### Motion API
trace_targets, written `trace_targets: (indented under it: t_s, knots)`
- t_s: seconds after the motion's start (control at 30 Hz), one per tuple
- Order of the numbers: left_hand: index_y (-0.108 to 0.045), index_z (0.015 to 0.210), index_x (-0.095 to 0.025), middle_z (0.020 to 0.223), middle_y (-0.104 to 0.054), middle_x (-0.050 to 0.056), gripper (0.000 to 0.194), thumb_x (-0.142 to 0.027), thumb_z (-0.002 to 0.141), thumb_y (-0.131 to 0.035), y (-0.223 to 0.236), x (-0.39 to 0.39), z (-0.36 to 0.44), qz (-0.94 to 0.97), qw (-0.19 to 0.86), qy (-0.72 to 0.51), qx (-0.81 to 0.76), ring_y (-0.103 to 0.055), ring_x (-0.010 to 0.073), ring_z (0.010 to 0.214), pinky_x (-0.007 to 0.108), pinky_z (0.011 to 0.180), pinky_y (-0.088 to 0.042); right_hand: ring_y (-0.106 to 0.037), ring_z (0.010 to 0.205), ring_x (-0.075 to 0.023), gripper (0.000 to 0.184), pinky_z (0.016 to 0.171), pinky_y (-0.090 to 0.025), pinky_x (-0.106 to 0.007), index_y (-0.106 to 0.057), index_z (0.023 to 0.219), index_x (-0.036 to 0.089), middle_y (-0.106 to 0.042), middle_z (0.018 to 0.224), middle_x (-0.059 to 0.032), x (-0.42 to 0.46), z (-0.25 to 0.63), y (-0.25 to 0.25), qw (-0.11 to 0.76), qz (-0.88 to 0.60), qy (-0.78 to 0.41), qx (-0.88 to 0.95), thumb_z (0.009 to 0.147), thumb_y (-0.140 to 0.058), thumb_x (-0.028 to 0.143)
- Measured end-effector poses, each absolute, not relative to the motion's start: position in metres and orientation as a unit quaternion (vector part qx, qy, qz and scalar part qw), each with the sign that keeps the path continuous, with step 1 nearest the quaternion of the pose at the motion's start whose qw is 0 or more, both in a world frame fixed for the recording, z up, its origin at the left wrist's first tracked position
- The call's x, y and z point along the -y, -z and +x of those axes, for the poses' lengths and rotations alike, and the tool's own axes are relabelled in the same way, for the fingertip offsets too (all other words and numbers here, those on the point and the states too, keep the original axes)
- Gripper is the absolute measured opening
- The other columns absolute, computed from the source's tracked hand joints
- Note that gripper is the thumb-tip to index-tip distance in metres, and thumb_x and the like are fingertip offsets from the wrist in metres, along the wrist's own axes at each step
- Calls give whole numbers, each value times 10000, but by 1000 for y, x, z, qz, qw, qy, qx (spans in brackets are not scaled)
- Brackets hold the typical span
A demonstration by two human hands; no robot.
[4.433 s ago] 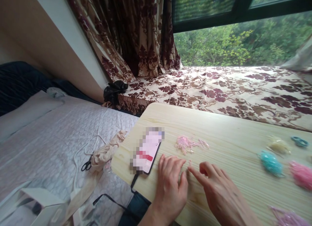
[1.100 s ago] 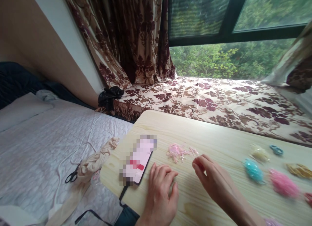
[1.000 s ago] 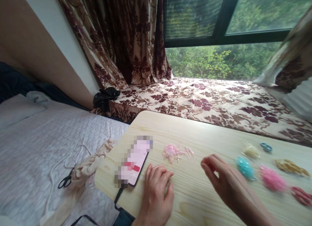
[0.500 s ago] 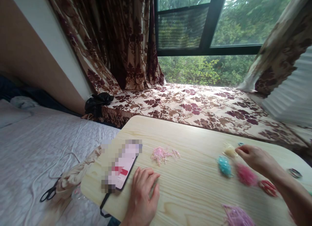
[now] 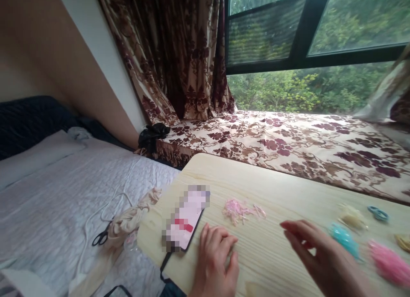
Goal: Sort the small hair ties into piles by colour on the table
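Note:
My left hand (image 5: 216,258) lies flat on the pale wooden table (image 5: 275,190), fingers stretched out, just right of a phone (image 5: 187,218) with a lit pink screen. My right hand (image 5: 317,256) hovers over the table with fingers extended and blurred by motion; I cannot see anything in it. A small heap of light pink rubber bands (image 5: 241,210) lies beyond both hands. Right of my right hand are a teal heap (image 5: 344,239), a bright pink heap (image 5: 389,263), a cream heap (image 5: 352,218) and a blue band (image 5: 378,212).
A bed with a white quilt (image 5: 64,203) is on the left, with black scissors (image 5: 101,237), a white cable (image 5: 112,203) and beige cloth (image 5: 134,218) on it. A floral window seat (image 5: 304,143), curtains (image 5: 179,53) and a black bag (image 5: 153,134) lie beyond the table.
My right hand reached right to the coloured heaps half a second ago and has come back toward the middle. My left hand stayed flat by the phone. The view swung back left.

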State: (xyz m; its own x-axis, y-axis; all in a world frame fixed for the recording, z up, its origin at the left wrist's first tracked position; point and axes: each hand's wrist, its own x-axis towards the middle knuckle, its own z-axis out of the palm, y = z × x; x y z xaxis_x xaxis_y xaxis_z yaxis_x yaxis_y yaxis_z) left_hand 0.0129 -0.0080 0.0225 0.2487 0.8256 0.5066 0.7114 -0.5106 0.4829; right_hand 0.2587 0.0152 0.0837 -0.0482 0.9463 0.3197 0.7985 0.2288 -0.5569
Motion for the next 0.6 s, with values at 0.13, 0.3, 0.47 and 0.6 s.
trace_targets:
  t_s: [0.13, 0.3, 0.47, 0.6]
  knots:
    - [-587, 1084, -236, 994, -657, 50, 348, -60, 800, -488, -25, 10, 15, 759, 103, -403, -501, -638, 241, 1003, 614, 1065, -424, -678, 656, -155, 304, 606, -519, -265, -708, 874, 257, -712, 829, -32, -38, 211, -62, 257, -579, -179, 753, 928, -435, 380]
    - [-610, 1041, -240, 972, -652, 40, 337, -56, 790, -481, -29, 13, 22, 723, 132, -442, -514, -626, 225, 1008, 579, 1109, -384, -678, 635, -182, 293, 566, -466, -294, -706, 839, 231, -702, 829, -54, -60, 198, -55, 219, -611, -162, 744, 874, -427, 316]
    - [-612, 1048, -243, 978, -649, 40, 335, -69, 795, -479, -27, 14, 22, 714, 142, -444, -523, -622, 221, 1021, 567, 1131, -360, -648, 625, -180, 276, 557, -411, -285, -672, 776, 231, -675, 786, -44, -61, 194, -54, 195, -622, -145, 744, 879, -438, 332]
    - [-613, 1059, -243, 971, -656, 44, 340, -79, 792, -483, -23, 13, 21, 730, 121, -436, -512, -631, 230, 1022, 564, 1115, -386, -626, 658, -181, 278, 567, -382, -278, -600, 688, 241, -648, 771, -35, -58, 190, -53, 193, -621, -122, 750, 895, -433, 320]
